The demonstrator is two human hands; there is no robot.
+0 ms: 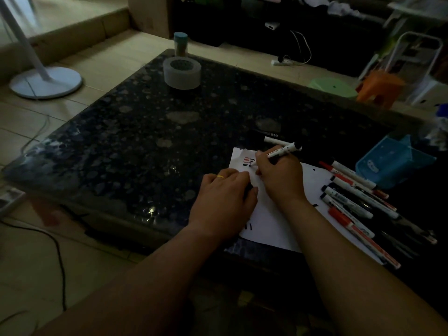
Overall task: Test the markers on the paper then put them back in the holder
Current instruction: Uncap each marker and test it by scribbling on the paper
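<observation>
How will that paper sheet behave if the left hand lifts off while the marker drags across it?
The paper probably slides under the marker in the right hand: the table looks glossy, and only the left hand and loose markers rest on it. Likely thin and floppy; its far corner curls up.

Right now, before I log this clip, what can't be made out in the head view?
- Head view: marks on the paper beneath the left hand and the right hand gripping a marker; the hands cover them.
- Whether the left hand holds a cap: only a dark bit shows by its thumb.
- Inside of the blue holder: too dark.
- Print on the loose markers: too small and dim.
</observation>
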